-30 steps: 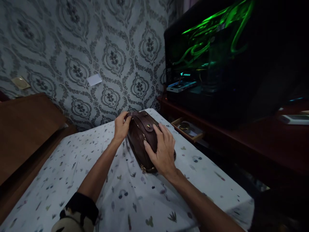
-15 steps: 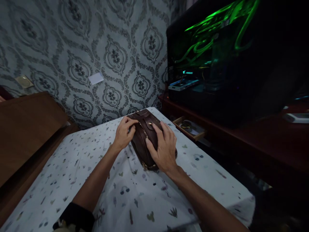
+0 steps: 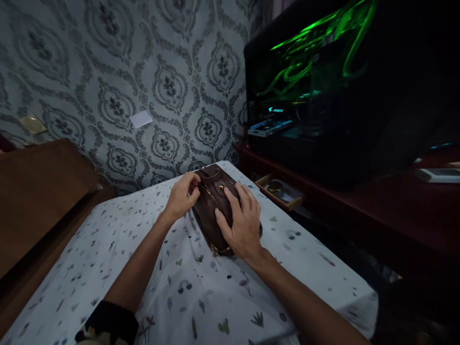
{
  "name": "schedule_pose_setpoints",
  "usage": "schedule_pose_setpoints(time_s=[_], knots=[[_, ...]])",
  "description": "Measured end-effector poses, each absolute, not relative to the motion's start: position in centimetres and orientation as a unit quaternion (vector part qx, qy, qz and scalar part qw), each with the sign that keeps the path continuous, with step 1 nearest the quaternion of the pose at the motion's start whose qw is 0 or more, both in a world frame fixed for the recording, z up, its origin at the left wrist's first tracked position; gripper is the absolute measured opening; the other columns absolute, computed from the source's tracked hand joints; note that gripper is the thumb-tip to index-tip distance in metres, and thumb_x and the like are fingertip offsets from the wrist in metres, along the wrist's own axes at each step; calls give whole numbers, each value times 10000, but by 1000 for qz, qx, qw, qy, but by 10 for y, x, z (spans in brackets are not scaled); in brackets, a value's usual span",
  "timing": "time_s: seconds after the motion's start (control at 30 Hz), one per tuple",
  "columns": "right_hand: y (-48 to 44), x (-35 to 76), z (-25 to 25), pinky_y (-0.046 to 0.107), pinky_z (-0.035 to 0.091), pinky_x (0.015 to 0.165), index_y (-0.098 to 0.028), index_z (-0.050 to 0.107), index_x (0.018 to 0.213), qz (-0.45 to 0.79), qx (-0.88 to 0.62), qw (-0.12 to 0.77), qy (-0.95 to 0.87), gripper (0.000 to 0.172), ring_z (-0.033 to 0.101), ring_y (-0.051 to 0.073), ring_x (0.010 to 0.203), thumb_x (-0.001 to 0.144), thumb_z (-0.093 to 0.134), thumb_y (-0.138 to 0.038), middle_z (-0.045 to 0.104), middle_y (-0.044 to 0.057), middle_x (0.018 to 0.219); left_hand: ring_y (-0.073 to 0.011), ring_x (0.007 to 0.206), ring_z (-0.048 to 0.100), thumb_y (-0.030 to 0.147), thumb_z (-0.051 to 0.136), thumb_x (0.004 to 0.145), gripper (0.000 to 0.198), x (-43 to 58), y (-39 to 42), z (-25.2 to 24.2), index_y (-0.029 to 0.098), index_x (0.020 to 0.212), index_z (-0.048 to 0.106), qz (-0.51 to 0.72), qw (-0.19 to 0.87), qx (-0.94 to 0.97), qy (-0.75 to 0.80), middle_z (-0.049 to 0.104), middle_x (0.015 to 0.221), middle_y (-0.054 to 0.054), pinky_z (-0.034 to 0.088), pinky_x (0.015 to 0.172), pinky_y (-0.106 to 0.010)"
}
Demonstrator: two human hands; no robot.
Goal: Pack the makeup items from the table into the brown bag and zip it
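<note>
A dark brown leather bag [image 3: 206,218] lies on the patterned white cloth [image 3: 143,268], with a gold-toned zipper [image 3: 212,194] along its top and a round metal stud on a flap. At the bag's far left side, my left hand [image 3: 181,194] has thumb and forefinger bent into a pinch beside the zipper's far end. What sits between those fingertips is hidden. My right hand [image 3: 242,220] rests across the top of the bag, its fingers spread and the forefinger near the stud. A gold-toned metal piece [image 3: 214,249] shows at the bag's near end.
To the right, a dark red desk [image 3: 388,201] carries a computer case [image 3: 305,96] with green glowing tubes. Below its edge a small wooden drawer [image 3: 293,203] stands pulled out, with a roll-like item inside. A wooden panel [image 3: 43,187] borders the cloth on the left.
My left hand has shifted slightly toward the bag's far end along the zipper, its fingers curling more. My right hand stays on the bag. The whole view has shifted slightly.
</note>
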State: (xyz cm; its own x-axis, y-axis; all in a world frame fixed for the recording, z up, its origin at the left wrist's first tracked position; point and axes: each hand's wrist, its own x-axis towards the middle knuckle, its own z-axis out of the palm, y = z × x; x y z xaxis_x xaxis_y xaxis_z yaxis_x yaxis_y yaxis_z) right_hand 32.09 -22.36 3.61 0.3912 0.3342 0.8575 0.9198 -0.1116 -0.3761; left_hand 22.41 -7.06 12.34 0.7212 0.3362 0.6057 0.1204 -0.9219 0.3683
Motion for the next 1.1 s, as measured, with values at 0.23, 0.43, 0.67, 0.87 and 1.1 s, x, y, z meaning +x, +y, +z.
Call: schedule_pose_setpoints(time_s=[0.23, 0.43, 0.67, 0.87, 1.1], knots=[[-225, 324, 34, 589, 362, 1125, -203, 515, 1403, -300, -668, 493, -469, 474, 387, 357, 1409, 957, 527, -361, 494, 168, 1459, -240, 1119, 578, 307, 627, 879, 252, 261, -73, 140, 208, 1111, 636, 368, 108, 914, 131, 657, 1133, -69, 444, 1003, -388], [-230, 327, 37, 579, 372, 1119, -213, 564, 1360, -296, -658, 497, -481, 465, 397, 362, 1391, 925, 553, -376, 534, 137, 1429, -258, 1107, 626, 358, 690, 858, 289, 285, -81, 151, 216, 1110, 700, 260, 93, 955, 110, 717, 1135, -63, 468, 1006, -391], [-234, 328, 40, 599, 365, 1110, -198, 615, 1290, -298, -639, 510, -493, 436, 416, 375, 1366, 896, 579, -383, 593, 120, 1374, -222, 957, 680, 272, 573, 939, 186, 289, -81, 147, 198, 959, 743, 303, 58, 942, 133, 754, 984, -63, 501, 909, -340], [-234, 323, 41, 611, 352, 1116, -221, 626, 1271, -291, -637, 512, -497, 423, 365, 396, 1406, 871, 592, -351, 628, 87, 1330, -219, 884, 674, 246, 654, 856, 114, 289, -72, 154, 197, 890, 751, 291, 27, 943, 157, 753, 930, -52, 503, 857, -327], [-232, 322, 40, 588, 369, 1123, -231, 597, 1316, -288, -658, 506, -477, 445, 372, 367, 1417, 894, 559, -369, 453, 139, 1478, -240, 803, 642, 251, 464, 986, 267, 296, -73, 151, 213, 776, 625, 300, -41, 927, 223, 696, 834, -80, 454, 783, -339]])
